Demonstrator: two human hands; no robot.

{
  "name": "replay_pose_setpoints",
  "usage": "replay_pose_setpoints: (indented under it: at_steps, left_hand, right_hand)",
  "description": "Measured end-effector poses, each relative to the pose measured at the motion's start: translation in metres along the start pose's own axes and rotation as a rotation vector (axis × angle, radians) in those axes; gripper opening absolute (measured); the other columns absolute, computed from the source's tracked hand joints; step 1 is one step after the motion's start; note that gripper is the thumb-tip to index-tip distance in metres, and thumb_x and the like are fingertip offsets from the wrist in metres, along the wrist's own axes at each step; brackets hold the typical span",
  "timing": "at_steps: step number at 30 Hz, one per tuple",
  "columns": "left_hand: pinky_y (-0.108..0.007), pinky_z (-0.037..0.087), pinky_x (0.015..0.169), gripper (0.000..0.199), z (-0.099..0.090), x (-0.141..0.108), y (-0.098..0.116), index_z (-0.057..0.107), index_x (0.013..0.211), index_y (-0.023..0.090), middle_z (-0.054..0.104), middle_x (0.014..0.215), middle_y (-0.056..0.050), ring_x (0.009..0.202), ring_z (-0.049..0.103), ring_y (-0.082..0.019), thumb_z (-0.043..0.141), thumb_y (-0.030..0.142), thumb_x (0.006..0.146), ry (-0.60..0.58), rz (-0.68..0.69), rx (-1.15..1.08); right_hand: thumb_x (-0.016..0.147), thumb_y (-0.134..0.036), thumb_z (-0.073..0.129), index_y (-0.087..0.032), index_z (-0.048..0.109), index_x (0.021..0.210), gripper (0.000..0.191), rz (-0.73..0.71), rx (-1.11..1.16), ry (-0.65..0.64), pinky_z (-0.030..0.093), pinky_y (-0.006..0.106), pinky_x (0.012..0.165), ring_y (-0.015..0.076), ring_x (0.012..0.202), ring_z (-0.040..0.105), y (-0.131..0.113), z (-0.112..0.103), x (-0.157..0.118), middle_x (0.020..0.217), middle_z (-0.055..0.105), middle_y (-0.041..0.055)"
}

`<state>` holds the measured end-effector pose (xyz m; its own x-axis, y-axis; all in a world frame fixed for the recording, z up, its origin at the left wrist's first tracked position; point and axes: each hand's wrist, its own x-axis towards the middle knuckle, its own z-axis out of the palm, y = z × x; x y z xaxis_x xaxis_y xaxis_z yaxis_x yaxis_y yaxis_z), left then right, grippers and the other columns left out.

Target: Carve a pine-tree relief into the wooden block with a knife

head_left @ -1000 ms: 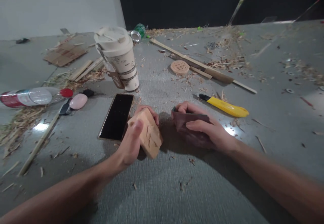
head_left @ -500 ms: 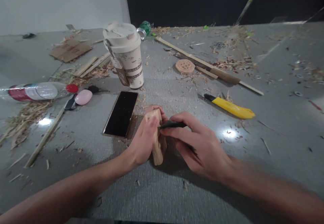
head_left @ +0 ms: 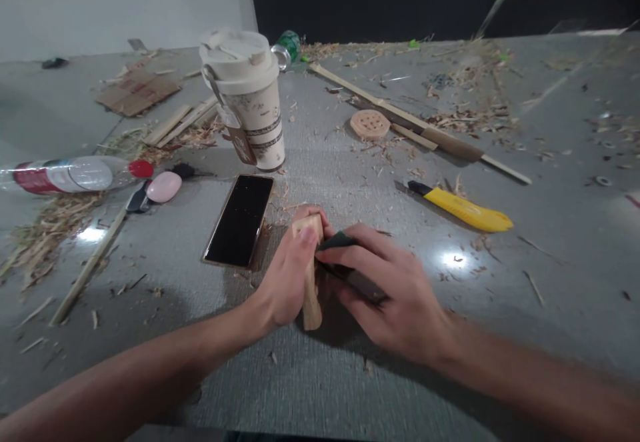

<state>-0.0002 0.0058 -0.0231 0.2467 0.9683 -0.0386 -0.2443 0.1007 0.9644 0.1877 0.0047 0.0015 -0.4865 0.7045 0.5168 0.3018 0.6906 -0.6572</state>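
My left hand [head_left: 290, 270] is closed around a pale piece of wood [head_left: 312, 302], its thumb lying over the upper part. The wood stands slanted, its lower end close to the tabletop. From the right, my right hand [head_left: 393, 289] pinches a dark, thin, folded sheet that looks like sandpaper [head_left: 336, 241], with one edge against the side of the wood. Part of the sheet is hidden inside the right fingers. Left of my hands lies a phone [head_left: 240, 222], screen up. A yellow utility knife [head_left: 463, 209] rests to the right, blade end pointing left.
Behind the phone stands a lidded cup [head_left: 255, 115]. A plastic bottle [head_left: 75, 175], a pink oval object [head_left: 165, 187] and a wooden stick [head_left: 90, 272] are at left. Farther back are a green can [head_left: 287, 49], a perforated wooden disc [head_left: 370, 124], long wood strips [head_left: 370, 99], cardboard [head_left: 136, 92] and shavings.
My right hand has shifted slightly, and more of the sandpaper's dark face shows beside the wood. The wood is turned a little more upright. The whole view has shifted slightly.
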Motion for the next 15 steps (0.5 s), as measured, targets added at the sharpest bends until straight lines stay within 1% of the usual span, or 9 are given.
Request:
replay_pose_setpoints:
  at_steps: [3,7,9,13,15]
  left_hand:
    - [-0.035,0.052,0.082,0.058,0.0010,-0.0015,-0.0010,0.060,0.099,0.023,0.055,0.101,-0.005,0.090,0.052,-0.022,0.049,0.079,0.110,0.044,0.059,0.002]
    - [-0.034,0.053,0.081,0.051,0.0023,-0.0038,-0.0044,0.064,0.110,0.025,0.056,0.104,-0.005,0.091,0.053,-0.022,0.054,0.076,0.110,0.055,0.067,-0.054]
    - [-0.034,0.053,0.081,0.051,0.0025,-0.0041,-0.0045,0.064,0.109,0.025,0.056,0.102,-0.004,0.090,0.053,-0.022,0.055,0.076,0.109,0.055,0.061,-0.046]
    - [-0.035,0.054,0.081,0.058,0.0022,-0.0031,-0.0020,0.062,0.104,0.025,0.058,0.100,-0.005,0.090,0.054,-0.023,0.054,0.082,0.106,0.047,0.040,-0.015]
    - [-0.035,0.055,0.080,0.056,0.0017,-0.0027,-0.0012,0.062,0.106,0.025,0.057,0.100,-0.005,0.089,0.054,-0.022,0.055,0.081,0.106,0.042,0.035,-0.015]
  right_hand:
    - [0.106,-0.012,0.067,-0.026,0.073,0.134,0.032,-0.006,0.042,-0.002,0.070,0.035,0.085,0.0206,0.105,0.079,-0.0001,0.0026,-0.0028,0.122,0.077,0.0090]
    - [0.107,-0.010,0.064,-0.028,0.074,0.138,0.037,0.018,0.037,0.029,0.070,0.036,0.086,0.0211,0.109,0.080,0.0017,0.0039,-0.0050,0.127,0.077,0.0094]
    - [0.106,-0.009,0.063,-0.028,0.074,0.136,0.037,0.002,0.039,0.034,0.070,0.036,0.086,0.0215,0.108,0.080,0.0014,0.0041,-0.0057,0.126,0.078,0.0093]
    - [0.106,-0.010,0.063,-0.026,0.074,0.125,0.028,-0.036,0.049,0.005,0.069,0.034,0.080,0.0202,0.099,0.079,0.0005,0.0043,-0.0059,0.113,0.078,0.0076]
    - [0.106,-0.009,0.063,-0.026,0.075,0.121,0.025,-0.028,0.039,0.033,0.068,0.034,0.079,0.0198,0.097,0.078,0.0021,0.0040,-0.0050,0.110,0.077,0.0071]
